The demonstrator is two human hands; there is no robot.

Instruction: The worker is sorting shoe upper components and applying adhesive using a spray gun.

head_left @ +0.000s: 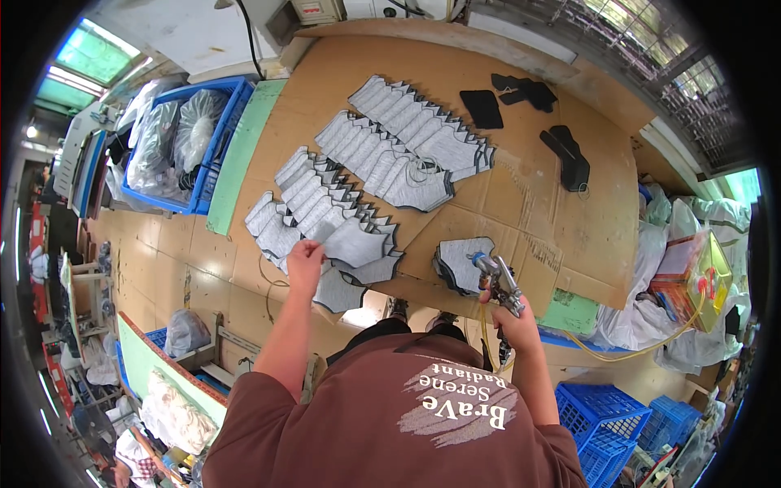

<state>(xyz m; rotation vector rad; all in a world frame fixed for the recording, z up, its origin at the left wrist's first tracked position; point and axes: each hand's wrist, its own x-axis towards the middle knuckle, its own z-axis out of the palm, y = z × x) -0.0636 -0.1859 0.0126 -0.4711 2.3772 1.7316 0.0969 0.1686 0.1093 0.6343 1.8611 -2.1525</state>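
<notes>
the grey pieces [355, 242] lie fanned in overlapping rows on the worktop [521, 199], which is covered in brown cardboard, their dark edges showing along each row. the left hand [306, 259] is at the nearer rows, its fingertips brought together at the edge of a piece; whether that grip has actually pinched it, one cannot tell. the right hand's [512, 313] grip is closed around a silver spray gun [506, 285], held just beside a small stack [460, 262] of similar grey pieces near the front edge. the step in hand seems to be arranging or lifting a piece with the left while the gun is kept ready in the right. the next move would call for parting a single layer cleanly without dragging its neighbours, and for keeping the gun clear of the small stack. a yellow hose [622, 356] runs off to the right and could snag if the right arm reaches far. farther out, a thin cord [423, 169] lies looped on the upper rows, and dark pieces [565, 159] rest toward the far right. beyond the worktop's left side stands a blue crate [199, 199] filled with plastic bags [199, 126].
</notes>
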